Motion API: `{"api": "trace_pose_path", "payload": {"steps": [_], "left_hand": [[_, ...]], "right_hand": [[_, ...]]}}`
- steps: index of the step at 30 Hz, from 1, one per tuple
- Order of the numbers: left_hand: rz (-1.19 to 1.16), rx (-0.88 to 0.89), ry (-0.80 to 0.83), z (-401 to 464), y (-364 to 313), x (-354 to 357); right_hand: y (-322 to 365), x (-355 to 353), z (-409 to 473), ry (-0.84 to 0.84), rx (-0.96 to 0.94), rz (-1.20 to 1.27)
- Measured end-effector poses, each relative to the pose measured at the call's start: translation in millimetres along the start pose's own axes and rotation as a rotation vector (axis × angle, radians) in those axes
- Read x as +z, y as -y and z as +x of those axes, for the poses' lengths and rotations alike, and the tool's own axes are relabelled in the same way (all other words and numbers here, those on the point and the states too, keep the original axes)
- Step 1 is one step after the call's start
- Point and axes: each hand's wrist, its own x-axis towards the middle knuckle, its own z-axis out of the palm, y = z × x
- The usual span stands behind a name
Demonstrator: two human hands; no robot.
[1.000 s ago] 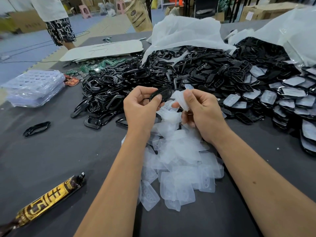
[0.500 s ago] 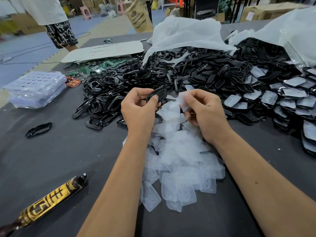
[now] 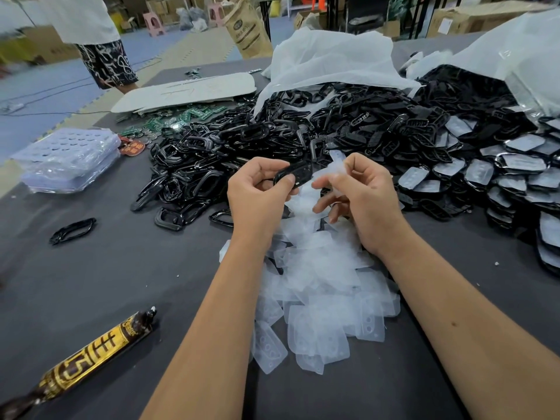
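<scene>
Head cam, left hand pinching black frame, translucent pad in right hand

Dark grey table; blue floor beyond; cardboard boxes (along back); pink stool.

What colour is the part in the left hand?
Glossy black shell, pinched by the left hand; clearest in the head view.

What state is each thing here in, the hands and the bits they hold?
Left hand: grips black oval plastic shell.
Right hand: pinches translucent plastic pad beside the shell.
Gold-and-brown tube: lying flat, untouched.
White plastic bag: open, black parts spilling out.
</scene>
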Motion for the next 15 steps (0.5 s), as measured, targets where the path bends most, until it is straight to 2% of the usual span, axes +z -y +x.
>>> {"api": "trace_pose_path", "payload": {"steps": [10, 15], "left_hand": [[0.022, -0.026, 0.094, -0.1, 1.9, 2.5], [0.007, -0.040, 0.129, 0.9, 4.8, 1.7]], "right_hand": [[-1.3, -0.1, 0.1, -0.064, -0.034, 0.033], [-3.9, 0.7, 0.9, -0.097, -0.070, -0.026]]}}
